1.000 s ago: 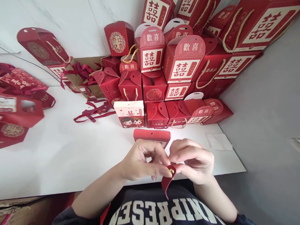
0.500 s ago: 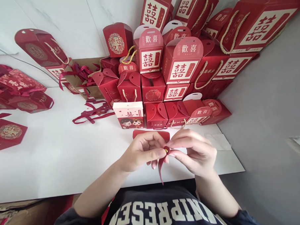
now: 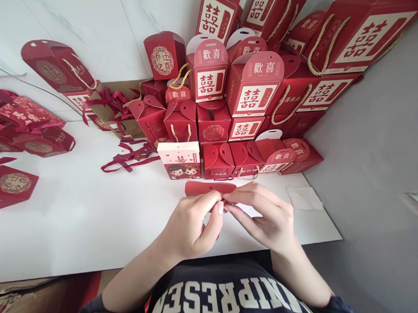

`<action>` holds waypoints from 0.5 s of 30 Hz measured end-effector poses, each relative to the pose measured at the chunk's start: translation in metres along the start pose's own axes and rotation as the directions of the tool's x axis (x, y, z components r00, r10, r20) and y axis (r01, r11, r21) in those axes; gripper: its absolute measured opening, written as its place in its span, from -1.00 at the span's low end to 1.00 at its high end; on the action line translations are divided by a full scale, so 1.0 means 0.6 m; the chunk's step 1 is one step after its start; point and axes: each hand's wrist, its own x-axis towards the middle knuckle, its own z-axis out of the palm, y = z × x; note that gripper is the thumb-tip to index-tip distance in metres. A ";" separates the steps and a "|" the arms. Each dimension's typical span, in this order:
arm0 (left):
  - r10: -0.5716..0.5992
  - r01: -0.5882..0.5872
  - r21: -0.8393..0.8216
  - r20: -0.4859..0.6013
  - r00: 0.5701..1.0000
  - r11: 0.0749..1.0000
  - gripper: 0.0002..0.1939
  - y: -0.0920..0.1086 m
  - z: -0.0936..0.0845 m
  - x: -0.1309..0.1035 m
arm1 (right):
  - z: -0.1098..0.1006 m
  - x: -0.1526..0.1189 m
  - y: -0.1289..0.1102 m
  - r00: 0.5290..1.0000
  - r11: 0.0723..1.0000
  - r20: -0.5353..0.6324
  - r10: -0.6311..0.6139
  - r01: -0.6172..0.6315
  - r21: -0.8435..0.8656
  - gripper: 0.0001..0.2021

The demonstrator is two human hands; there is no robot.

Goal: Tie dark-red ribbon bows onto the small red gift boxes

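Note:
Both hands meet low over the front of the white table. My left hand [image 3: 194,224] is closed, its thumb and forefinger pinching one side of a small red ribbon [image 3: 226,204]. From the other side my right hand [image 3: 269,214] pinches the ribbon with thumb and forefinger. Most of the ribbon is hidden by the fingers. Just beyond the hands lies a red paperboard piece [image 3: 198,188] with a small hole near its middle, partly covered by them.
Stacked red gift boxes [image 3: 216,161] fill the back right. A pink-topped box [image 3: 178,160] stands at their front left. Loose dark red ribbons [image 3: 132,153] lie beside a brown paper bag [image 3: 131,127]. More red boxes [image 3: 14,183] stand at left. A grey wall [image 3: 371,145] borders the right.
My left hand has rolled over, its back now facing up. The ribbon's hanging tail and gold bead have gone from sight. My right hand has shifted slightly left and still pinches the ribbon.

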 end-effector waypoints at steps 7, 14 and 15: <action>-0.105 0.105 -0.047 -0.006 0.994 0.993 -0.73 0.005 -0.001 -0.001 | 0.008 -0.006 0.009 1.000 0.997 -0.008 -0.024 0.023 -0.076 -0.61; -0.201 0.200 -0.027 -0.040 0.979 0.979 -0.67 0.005 0.008 -0.002 | 0.012 -0.016 0.013 0.998 0.986 -0.047 -0.051 0.043 -0.159 -0.65; -0.195 0.195 -0.016 -0.048 0.980 0.981 -0.67 0.005 0.008 -0.003 | 0.012 -0.016 0.012 0.998 0.988 -0.046 -0.039 0.031 -0.150 -0.65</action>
